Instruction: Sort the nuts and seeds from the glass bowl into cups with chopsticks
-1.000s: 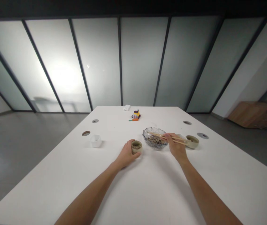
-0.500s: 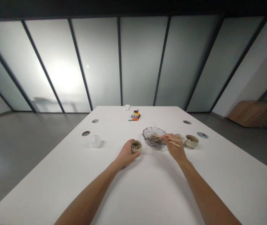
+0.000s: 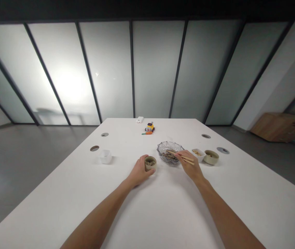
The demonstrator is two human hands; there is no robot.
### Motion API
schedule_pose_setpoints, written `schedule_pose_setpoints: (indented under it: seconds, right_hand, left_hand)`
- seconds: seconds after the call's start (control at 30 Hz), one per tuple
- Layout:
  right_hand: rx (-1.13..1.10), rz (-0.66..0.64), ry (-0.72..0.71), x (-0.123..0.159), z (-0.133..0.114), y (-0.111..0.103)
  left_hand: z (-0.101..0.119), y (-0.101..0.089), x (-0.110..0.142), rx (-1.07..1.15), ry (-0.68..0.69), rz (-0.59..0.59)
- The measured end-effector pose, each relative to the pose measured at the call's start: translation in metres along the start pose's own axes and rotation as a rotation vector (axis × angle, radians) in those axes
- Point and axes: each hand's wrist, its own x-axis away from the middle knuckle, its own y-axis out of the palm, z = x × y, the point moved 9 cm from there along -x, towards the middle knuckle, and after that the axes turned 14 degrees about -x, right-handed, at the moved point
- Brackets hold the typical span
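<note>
My left hand [image 3: 140, 170] is wrapped around the left side of a small beige bowl [image 3: 151, 166] on the table, which holds some greyish-brown pieces. My right hand [image 3: 191, 166] grips a pair of wooden chopsticks [image 3: 187, 159]. Their tips reach into a clear faceted glass bowl [image 3: 160, 149], among a heap of greyish-brown pieces [image 3: 170, 156] that look like seeds. Just right of my right hand stand a white square dish [image 3: 201, 157] with yellowish bits and a second beige bowl [image 3: 211, 159] with small contents.
A translucent white container [image 3: 106, 157] stands on the white table [image 3: 85, 193] at the left. Farther back are a toy car [image 3: 149, 128], an orange carrot-shaped item [image 3: 148, 133] and a white box-like object [image 3: 139, 120]. Round holes [image 3: 94, 148] pierce the tabletop near its sides.
My right hand has shifted slightly left with the chopsticks, uncovering more of the white square dish. The left hand stays on the small beige bowl.
</note>
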Motion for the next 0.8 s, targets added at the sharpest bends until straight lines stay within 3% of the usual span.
schedule_pose_setpoints:
  seconds: [0.8]
  right_hand:
    - [-0.025, -0.040, -0.013, 0.0004, -0.0017, 0.0076]
  left_hand:
    - [0.0014, -0.0015, 0.0006, 0.016, 0.004, 0.004]
